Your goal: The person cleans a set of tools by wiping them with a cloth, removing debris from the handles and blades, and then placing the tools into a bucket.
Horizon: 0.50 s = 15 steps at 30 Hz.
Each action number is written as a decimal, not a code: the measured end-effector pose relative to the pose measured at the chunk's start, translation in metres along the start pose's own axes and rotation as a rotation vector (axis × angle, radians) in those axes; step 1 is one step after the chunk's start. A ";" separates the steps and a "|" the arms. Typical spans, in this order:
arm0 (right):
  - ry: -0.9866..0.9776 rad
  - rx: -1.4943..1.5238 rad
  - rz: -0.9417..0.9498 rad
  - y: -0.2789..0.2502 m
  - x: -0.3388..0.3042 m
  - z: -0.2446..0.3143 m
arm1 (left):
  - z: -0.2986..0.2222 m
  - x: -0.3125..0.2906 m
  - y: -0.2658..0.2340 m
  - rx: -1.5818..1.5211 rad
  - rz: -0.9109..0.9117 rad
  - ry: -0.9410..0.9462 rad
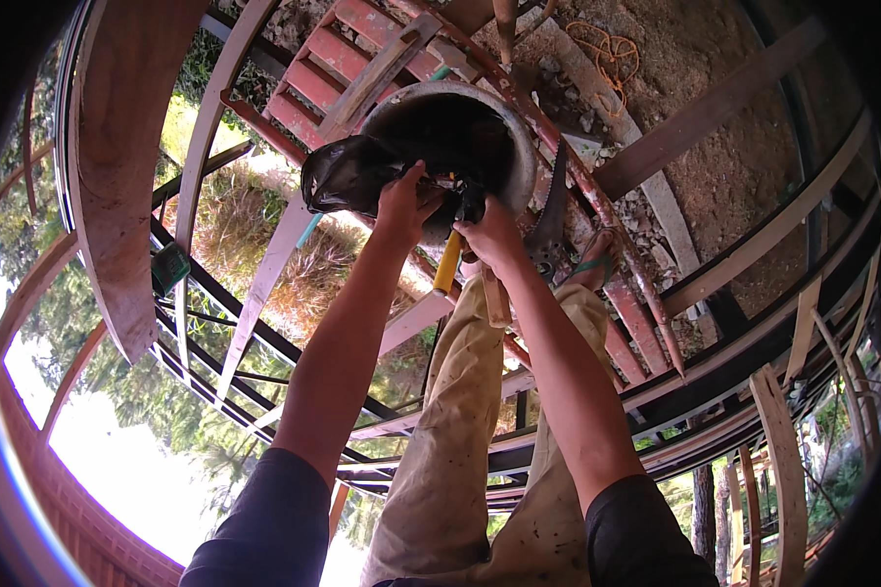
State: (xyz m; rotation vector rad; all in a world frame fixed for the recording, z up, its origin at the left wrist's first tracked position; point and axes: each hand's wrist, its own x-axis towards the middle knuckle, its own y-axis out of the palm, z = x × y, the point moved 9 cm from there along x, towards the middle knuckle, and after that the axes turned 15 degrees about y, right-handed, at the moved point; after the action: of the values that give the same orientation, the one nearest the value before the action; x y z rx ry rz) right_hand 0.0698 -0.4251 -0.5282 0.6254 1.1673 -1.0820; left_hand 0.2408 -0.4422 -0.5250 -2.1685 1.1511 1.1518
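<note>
A round grey bucket [522, 147] with a dark inside stands before me. A shiny black bag [347, 174] hangs over its left rim. My left hand [404, 207] is closed on the bag's edge, its fingertips partly hidden. Across the near rim, my right hand [493, 235] is closed around something black; its fingers hide what it is. Between my hands a yellow handle [447, 264] sticks out toward me. Just below my right hand shows a wooden handle [495, 299]. A hand saw [550, 220] with a dark blade hangs to the right of the bucket.
Red slatted boards [328, 67] lie behind the bucket, with a loose plank [382, 76] across them. Wooden beams and dark metal bars surround my legs, with gaps showing plants below. An orange rope [612, 61] lies on the dirt at far right. A broad curved board [127, 176] rises at left.
</note>
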 end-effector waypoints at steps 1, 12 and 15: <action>-0.001 0.032 0.005 0.000 0.003 -0.002 | 0.004 0.000 0.002 -0.004 0.005 -0.032; 0.215 0.424 0.246 0.000 -0.004 -0.002 | 0.023 0.001 0.003 0.250 0.178 -0.092; 0.245 0.635 0.333 -0.005 -0.012 0.004 | 0.024 0.003 0.010 0.661 0.341 0.124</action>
State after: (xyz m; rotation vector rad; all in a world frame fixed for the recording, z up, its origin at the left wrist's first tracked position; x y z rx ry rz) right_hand 0.0671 -0.4265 -0.5146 1.4275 0.8659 -1.1017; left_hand 0.2225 -0.4335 -0.5410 -1.5852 1.7112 0.6207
